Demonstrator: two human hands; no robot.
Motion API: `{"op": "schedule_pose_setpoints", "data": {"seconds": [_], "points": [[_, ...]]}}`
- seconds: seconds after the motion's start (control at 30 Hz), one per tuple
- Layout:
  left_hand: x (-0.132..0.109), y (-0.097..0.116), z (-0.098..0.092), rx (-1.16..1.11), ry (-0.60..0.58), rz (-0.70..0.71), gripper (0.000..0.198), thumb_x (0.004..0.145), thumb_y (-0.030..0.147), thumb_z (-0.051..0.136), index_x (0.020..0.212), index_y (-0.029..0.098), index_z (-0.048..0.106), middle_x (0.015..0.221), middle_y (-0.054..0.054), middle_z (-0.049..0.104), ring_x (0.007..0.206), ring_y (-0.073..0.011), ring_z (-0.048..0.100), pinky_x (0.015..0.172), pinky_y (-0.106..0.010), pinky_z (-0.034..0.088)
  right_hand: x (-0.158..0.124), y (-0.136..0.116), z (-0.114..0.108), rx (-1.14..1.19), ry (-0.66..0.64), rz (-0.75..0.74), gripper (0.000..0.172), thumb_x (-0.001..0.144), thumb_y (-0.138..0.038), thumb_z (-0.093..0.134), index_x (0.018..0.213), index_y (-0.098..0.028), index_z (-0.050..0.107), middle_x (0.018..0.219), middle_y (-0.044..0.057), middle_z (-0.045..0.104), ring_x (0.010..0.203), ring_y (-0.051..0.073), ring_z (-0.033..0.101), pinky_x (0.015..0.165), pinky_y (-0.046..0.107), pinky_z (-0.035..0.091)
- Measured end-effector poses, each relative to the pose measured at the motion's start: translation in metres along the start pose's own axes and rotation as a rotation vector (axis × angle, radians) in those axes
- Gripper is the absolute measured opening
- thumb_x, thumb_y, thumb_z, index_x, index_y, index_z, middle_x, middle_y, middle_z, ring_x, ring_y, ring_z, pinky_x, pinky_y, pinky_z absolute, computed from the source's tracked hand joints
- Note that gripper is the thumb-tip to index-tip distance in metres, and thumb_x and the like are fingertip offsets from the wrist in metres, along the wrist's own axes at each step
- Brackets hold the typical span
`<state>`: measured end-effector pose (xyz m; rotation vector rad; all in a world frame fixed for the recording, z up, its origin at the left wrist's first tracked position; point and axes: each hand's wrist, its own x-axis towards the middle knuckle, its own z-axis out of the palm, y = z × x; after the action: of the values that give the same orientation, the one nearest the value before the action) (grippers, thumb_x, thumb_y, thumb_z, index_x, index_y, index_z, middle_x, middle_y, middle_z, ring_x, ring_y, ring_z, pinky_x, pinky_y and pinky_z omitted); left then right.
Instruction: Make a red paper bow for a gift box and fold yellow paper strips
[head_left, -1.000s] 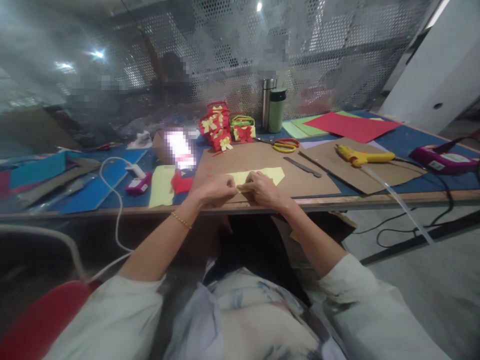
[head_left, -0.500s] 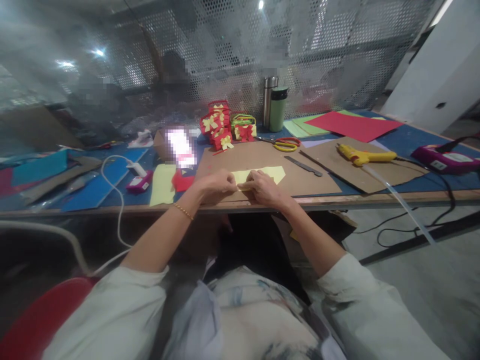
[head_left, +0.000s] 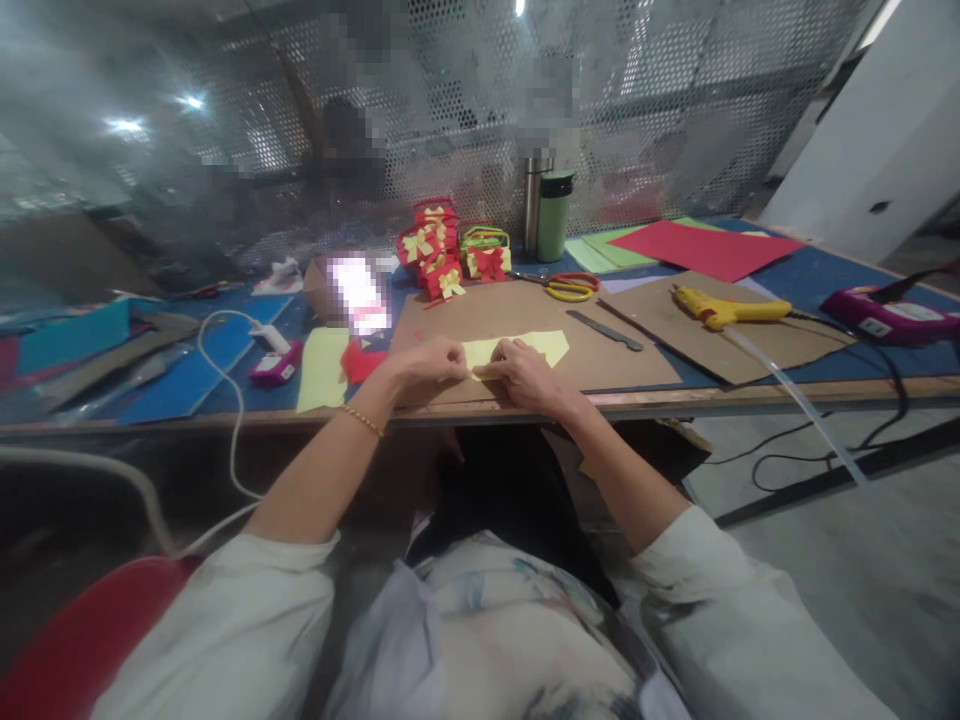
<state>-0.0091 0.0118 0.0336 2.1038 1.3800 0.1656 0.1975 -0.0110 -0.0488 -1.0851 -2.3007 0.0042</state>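
A strip of pale yellow paper (head_left: 550,346) lies on a brown cardboard sheet (head_left: 630,374) at the table's front edge. My left hand (head_left: 437,362) is closed on the paper's left part, fingers curled. Close beside it, my right hand (head_left: 519,370) pinches the near edge of the same paper, its fingers bent and pressed together. The fingertips hide part of the edge between them. Just right of the paper, a grey flat blade tool (head_left: 606,330) rests on the cardboard. Scissors (head_left: 571,288) with red and yellow handles lie behind.
Red boxes with yellow bows (head_left: 435,250) stand at the back, near a green tumbler (head_left: 555,218). A yellow glue gun (head_left: 731,310) lies on cardboard at right, its cable trailing. To the left are yellow paper (head_left: 322,370), a lit phone (head_left: 358,295) and a purple charger (head_left: 275,365).
Both hands stay at almost the same spot on the yellow paper, with only slight finger movement. The whole view has shifted very slightly.
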Motion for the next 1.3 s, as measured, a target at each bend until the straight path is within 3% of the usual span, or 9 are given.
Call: {"op": "schedule_pose_setpoints", "data": {"seconds": [0.33,0.53,0.6,0.73,0.8,0.93,1.03,1.3], "points": [[-0.002,0.013,0.003,0.022,-0.018,-0.115,0.023,0.073,0.034,0.075,0.069,0.022,0.055,0.06,0.003,0.051,0.057,-0.0137,0.046,0.056,-0.031,0.03,-0.002,0.001,-0.002,0.01,0.009,-0.018,0.04,0.097,-0.01,0.052,0.111,-0.03,0.084,0.092,0.009,0.059,0.084,0.022,0.046,0.073,0.034,0.035],[0.01,0.007,0.0,0.06,-0.069,-0.076,0.021,0.073,0.033,0.077,0.071,0.021,0.059,0.064,0.001,0.058,0.061,-0.0148,0.05,0.059,-0.031,0.034,0.0,0.001,-0.002,0.053,-0.002,0.002,0.037,0.096,-0.009,0.054,0.108,-0.027,0.084,0.09,0.008,0.06,0.085,0.022,0.051,0.074,0.033,0.037],[0.014,0.006,-0.001,0.085,-0.066,-0.057,0.021,0.072,0.032,0.077,0.072,0.021,0.06,0.066,0.001,0.059,0.063,-0.0152,0.051,0.06,-0.03,0.035,0.0,0.002,-0.004,0.091,0.05,0.013,0.041,0.093,-0.005,0.052,0.111,-0.026,0.082,0.093,0.008,0.061,0.087,0.022,0.053,0.075,0.033,0.039],[0.021,0.003,-0.003,0.143,-0.093,-0.029,0.02,0.071,0.033,0.077,0.07,0.021,0.06,0.068,0.0,0.061,0.064,-0.0162,0.052,0.06,-0.03,0.036,-0.014,0.001,-0.012,0.086,0.296,-0.021,0.049,0.09,0.0,0.045,0.12,-0.022,0.076,0.106,0.01,0.064,0.101,0.025,0.056,0.087,0.039,0.043],[0.024,0.002,-0.003,0.176,-0.106,-0.002,0.023,0.071,0.036,0.077,0.07,0.021,0.06,0.067,0.0,0.06,0.064,-0.0165,0.052,0.06,-0.03,0.035,-0.024,-0.004,-0.016,0.034,0.339,-0.042,0.046,0.093,-0.002,0.043,0.121,-0.021,0.074,0.106,0.011,0.063,0.101,0.026,0.055,0.088,0.04,0.043],[0.021,0.004,-0.003,0.213,-0.102,0.033,0.026,0.07,0.039,0.075,0.067,0.022,0.055,0.064,0.002,0.056,0.064,-0.0156,0.049,0.06,-0.03,0.032,-0.038,-0.026,-0.019,-0.128,0.174,-0.041,0.027,0.103,-0.021,0.047,0.113,-0.019,0.073,0.105,0.012,0.064,0.096,0.026,0.052,0.085,0.04,0.04],[0.015,0.006,-0.002,0.238,-0.093,0.029,0.027,0.07,0.04,0.072,0.068,0.022,0.051,0.064,0.002,0.054,0.062,-0.015,0.046,0.058,-0.03,0.03,-0.039,-0.04,-0.018,-0.264,0.068,0.004,0.03,0.107,-0.035,0.047,0.106,-0.018,0.072,0.101,0.012,0.064,0.094,0.026,0.048,0.085,0.039,0.037],[0.016,0.006,0.005,0.305,-0.051,0.022,0.036,0.073,0.055,0.065,0.073,0.023,0.049,0.072,0.0,0.055,0.069,-0.0172,0.047,0.061,-0.032,0.031,-0.035,-0.048,-0.017,-0.396,0.014,0.039,0.035,0.109,-0.039,0.044,0.104,-0.018,0.071,0.099,0.011,0.064,0.095,0.026,0.048,0.086,0.037,0.033]]}}
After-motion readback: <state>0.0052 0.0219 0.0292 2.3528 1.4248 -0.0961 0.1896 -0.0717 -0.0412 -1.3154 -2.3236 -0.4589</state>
